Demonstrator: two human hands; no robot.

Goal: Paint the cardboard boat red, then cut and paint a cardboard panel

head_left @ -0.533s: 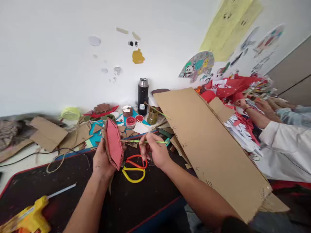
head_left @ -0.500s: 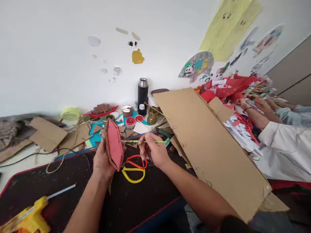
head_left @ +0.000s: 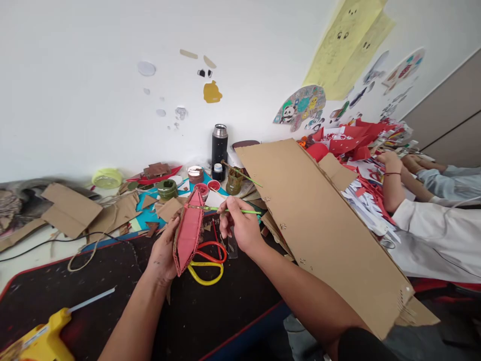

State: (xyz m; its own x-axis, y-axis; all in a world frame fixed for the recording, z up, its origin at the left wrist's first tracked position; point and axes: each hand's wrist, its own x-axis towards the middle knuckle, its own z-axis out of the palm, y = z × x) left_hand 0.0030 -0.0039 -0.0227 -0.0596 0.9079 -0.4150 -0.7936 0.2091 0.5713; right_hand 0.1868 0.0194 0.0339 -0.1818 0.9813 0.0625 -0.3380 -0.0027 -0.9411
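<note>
Two small pots (head_left: 208,188) mid-frame, red paint inside. Right hand (head_left: 240,228) pinches green brush (head_left: 229,210); left hand (head_left: 164,253) grips red-painted cardboard piece (head_left: 189,231).

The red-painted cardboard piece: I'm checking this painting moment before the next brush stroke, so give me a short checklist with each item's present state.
1. Left hand grips the red-painted cardboard piece firmly from behind: ok.
2. Right hand holds the green paintbrush in a pinch: ok.
3. Brush tip meets the piece near its upper end: ok.
4. Paint load on the bristles: cannot tell, too small.
5. Red paint pot open and close behind the piece: ok.
6. Scissors lie on the black mat right under the piece, where drips could land: not ok.
</note>
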